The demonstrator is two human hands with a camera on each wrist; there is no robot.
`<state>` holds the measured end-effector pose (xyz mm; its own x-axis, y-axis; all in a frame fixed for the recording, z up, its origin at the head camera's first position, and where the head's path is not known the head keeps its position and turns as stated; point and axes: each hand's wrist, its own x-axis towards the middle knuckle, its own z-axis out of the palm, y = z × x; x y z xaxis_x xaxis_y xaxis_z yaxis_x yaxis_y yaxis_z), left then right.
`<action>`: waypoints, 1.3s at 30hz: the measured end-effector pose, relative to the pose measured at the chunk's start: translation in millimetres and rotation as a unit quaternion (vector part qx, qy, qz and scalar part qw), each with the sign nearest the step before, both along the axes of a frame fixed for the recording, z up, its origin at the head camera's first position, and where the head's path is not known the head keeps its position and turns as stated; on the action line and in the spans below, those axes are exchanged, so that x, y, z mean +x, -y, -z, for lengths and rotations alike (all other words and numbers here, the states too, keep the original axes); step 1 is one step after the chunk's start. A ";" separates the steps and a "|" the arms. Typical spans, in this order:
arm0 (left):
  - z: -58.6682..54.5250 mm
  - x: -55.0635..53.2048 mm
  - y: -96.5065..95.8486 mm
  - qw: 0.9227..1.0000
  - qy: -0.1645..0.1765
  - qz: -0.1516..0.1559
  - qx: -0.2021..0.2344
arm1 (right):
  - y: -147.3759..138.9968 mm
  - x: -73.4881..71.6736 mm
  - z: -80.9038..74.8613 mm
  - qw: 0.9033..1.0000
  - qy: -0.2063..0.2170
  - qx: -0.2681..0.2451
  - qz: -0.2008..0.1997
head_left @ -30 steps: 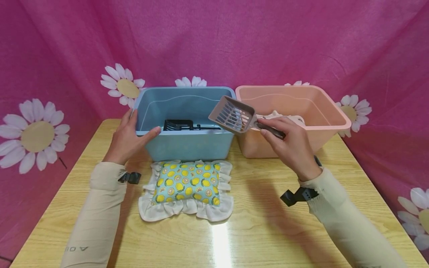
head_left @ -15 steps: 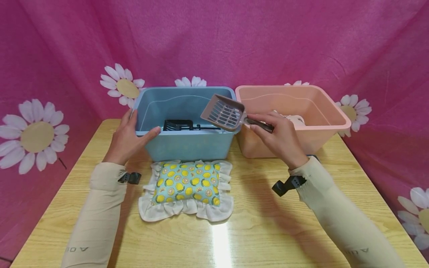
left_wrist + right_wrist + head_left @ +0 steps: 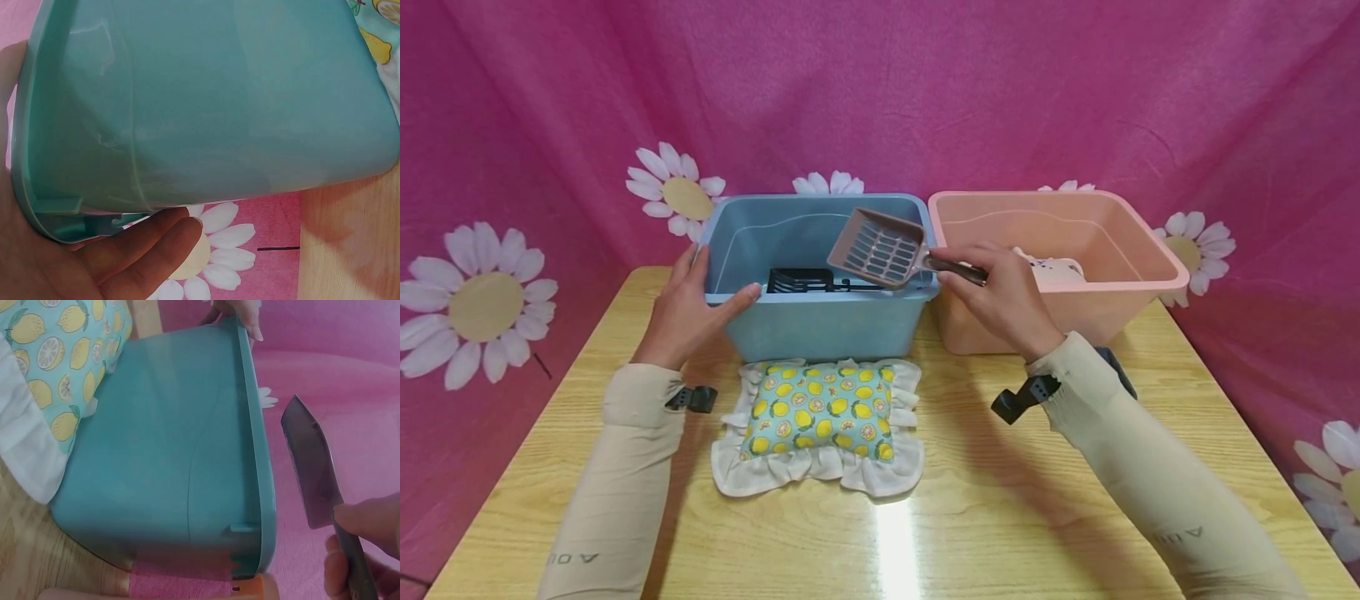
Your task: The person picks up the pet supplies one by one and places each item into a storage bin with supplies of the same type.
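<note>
In the head view my right hand [image 3: 1000,287] pinches the dark handle of a brown slotted litter scoop [image 3: 880,248]. The scoop hangs over the right part of a blue bin [image 3: 820,325], tilted; the right wrist view shows the scoop [image 3: 309,462] edge-on, beyond the bin's rim. My left hand [image 3: 685,308] holds the bin's near left corner, thumb on the front rim and fingers along the left side; the left wrist view shows these fingers [image 3: 150,256] against the outer wall. Inside the bin lies a black slotted tool [image 3: 801,280], partly hidden by the front rim.
A peach bin [image 3: 1131,275] stands right beside the blue one, with a white item with dark marks [image 3: 1056,270] in it. In front lies a lemon-print cushion [image 3: 820,408] with white ruffles on the wooden table [image 3: 1000,517]. A pink curtain with daisies [image 3: 880,100] hangs behind.
My right hand has carried the scoop leftward, from the gap between the bins to over the blue bin. The left hand has stayed at the corner.
</note>
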<state>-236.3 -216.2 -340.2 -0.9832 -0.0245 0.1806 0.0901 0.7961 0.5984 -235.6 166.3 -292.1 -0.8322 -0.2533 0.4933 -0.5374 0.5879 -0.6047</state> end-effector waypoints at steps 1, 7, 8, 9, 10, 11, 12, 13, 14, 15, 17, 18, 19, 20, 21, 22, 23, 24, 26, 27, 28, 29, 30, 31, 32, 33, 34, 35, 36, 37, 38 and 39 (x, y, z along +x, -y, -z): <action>0.2 0.0 0.0 1.000 0.000 0.000 0.000 | 1.5 -1.3 -0.4 1.000 0.000 0.000 -0.003; 0.0 0.0 -0.5 1.000 0.001 -0.002 -0.001 | 10.9 -8.9 -1.6 1.000 -0.001 -0.004 -0.014; -0.1 0.0 -0.6 1.000 0.001 -0.003 0.000 | 12.4 -9.9 -1.8 1.000 0.002 -0.004 -0.016; 0.1 -0.2 -0.5 1.000 0.001 -0.002 0.000 | 13.8 -10.9 -2.0 1.000 0.003 -0.003 -0.019; 0.0 -0.3 -0.5 1.000 0.001 -0.002 0.001 | 14.7 -11.5 -2.4 1.000 0.005 -0.002 -0.021; -0.2 -0.4 -0.7 1.000 0.002 -0.002 0.002 | 15.6 -12.2 -3.0 1.000 0.007 0.000 -0.023; -0.3 -0.6 -0.9 1.000 0.002 -0.001 0.003 | 16.4 -12.7 -3.3 1.000 0.009 0.003 -0.026; -0.4 -0.6 -1.0 1.000 0.003 -0.001 0.003 | 17.0 -13.2 -3.6 1.000 0.011 0.006 -0.028; -0.3 -0.6 -1.0 1.000 0.003 -0.002 0.003 | 17.8 -13.5 -4.1 0.999 0.015 0.008 -0.030; -0.2 -0.6 -0.8 1.000 0.003 -0.002 0.003 | 18.6 -14.0 -4.3 0.999 0.016 0.011 -0.032; -0.3 -0.6 -0.8 1.000 0.004 -0.004 0.003 | 20.3 -15.2 -4.8 0.999 0.021 0.015 -0.035; -0.2 -0.5 -0.7 1.000 0.004 -0.005 0.002 | 21.1 -15.9 -5.0 0.999 0.024 0.017 -0.035; -0.3 -0.3 -0.6 1.000 0.004 -0.007 0.002 | 21.9 -16.8 -5.3 0.999 0.026 0.019 -0.035; -0.2 -0.3 -0.6 1.000 0.004 -0.007 0.001 | 22.8 -17.8 -5.5 0.999 0.030 0.021 -0.033; -0.4 -0.3 -0.6 1.000 0.004 -0.008 0.001 | 23.8 -18.8 -5.8 0.999 0.034 0.023 -0.032; -0.5 -0.3 -0.8 1.000 0.004 -0.008 0.000 | 24.7 -19.9 -6.0 0.999 0.037 0.025 -0.031; -0.6 -0.3 -0.9 1.000 0.003 -0.008 0.000 | 25.8 -21.2 -6.2 0.998 0.040 0.023 -0.031; -0.8 -0.3 -1.2 1.000 0.004 -0.008 -0.001 | 26.7 -22.2 -6.4 0.998 0.045 0.023 -0.032; -0.6 -0.2 -1.2 1.000 0.005 -0.006 -0.001 | 29.1 -24.6 -6.3 0.998 0.050 0.022 -0.037; -0.9 0.1 -1.0 1.000 0.005 -0.006 -0.002 | 30.1 -25.7 -6.2 0.998 0.052 0.022 -0.041; -0.8 0.1 -1.1 1.000 0.005 -0.006 -0.002 | 31.1 -27.0 -6.0 0.997 0.053 0.023 -0.043; -1.0 0.3 -1.0 1.000 0.005 -0.005 -0.002 | 32.1 -28.1 -5.8 0.997 0.052 0.023 -0.046; -1.2 0.4 -1.0 1.000 0.005 -0.005 -0.002 | 33.2 -29.2 -5.7 0.997 0.052 0.025 -0.048; -1.4 0.5 -0.8 1.000 0.003 -0.005 -0.002 | 34.1 -30.4 -5.5 0.997 0.050 0.026 -0.051; -1.6 0.5 -0.7 1.000 0.003 -0.005 -0.002 | 35.1 -31.6 -5.3 0.997 0.048 0.028 -0.052; -1.7 0.6 -0.7 1.000 0.003 -0.005 -0.002 | 36.5 -32.8 -5.1 0.997 0.047 0.026 -0.055; -1.5 0.5 -1.0 1.000 0.003 -0.005 -0.001 | 37.6 -34.2 -4.9 0.997 0.046 0.026 -0.056; -1.4 0.3 -1.2 1.000 0.003 -0.005 -0.001 | 38.8 -35.7 -4.7 0.997 0.045 0.026 -0.057; -1.3 0.1 -1.2 1.000 0.002 -0.006 -0.001 | 40.0 -37.1 -4.5 0.997 0.046 0.025 -0.060; -1.2 -0.1 -1.1 1.000 0.002 -0.006 0.000 | 41.3 -38.4 -4.5 0.997 0.046 0.026 -0.062; -1.0 -0.3 -1.3 1.000 0.001 -0.006 0.000 | 42.5 -39.8 -4.3 0.997 0.045 0.024 -0.064; -0.8 -0.6 -1.3 1.000 0.001 -0.006 0.000 | 43.5 -41.2 -4.1 0.997 0.045 0.024 -0.066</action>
<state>-236.9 -214.9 -339.4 -0.9833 -0.0366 0.1781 0.0788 0.7971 0.5987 -276.8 122.8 -287.9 -0.8305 -0.3840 0.4034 -0.5566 0.5451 -0.6270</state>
